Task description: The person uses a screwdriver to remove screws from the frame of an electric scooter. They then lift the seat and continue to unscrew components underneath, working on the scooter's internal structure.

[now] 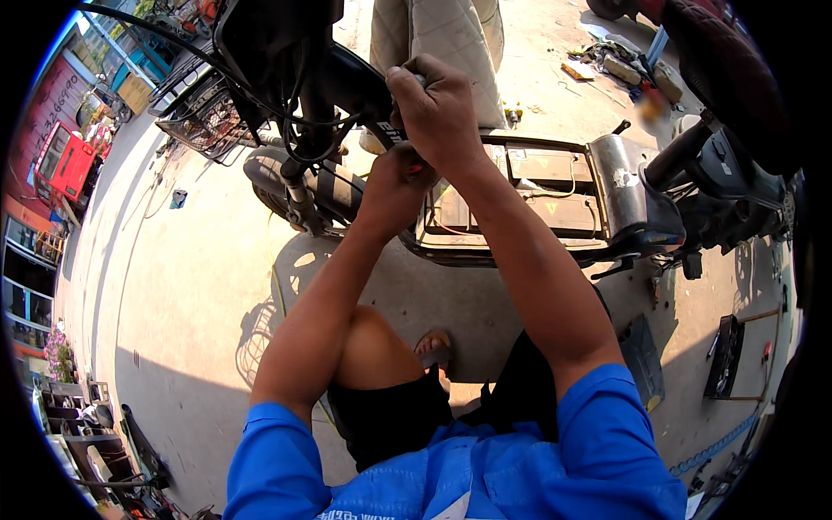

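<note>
One curled left hand (397, 184) around something red (415, 169)

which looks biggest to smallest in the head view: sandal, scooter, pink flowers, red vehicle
1. Scooter, easily largest
2. Red vehicle, though far off
3. Sandal and pink flowers: too alike to rank

Wall digits (55, 110), frame letters (389, 133), battery triangles (551, 209), shirt print (368, 515)

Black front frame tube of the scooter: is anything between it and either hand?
Nothing visible: the left hand and right hand are right beside the black frame tube, contact unclear. Dark cables hang to their left.
</note>
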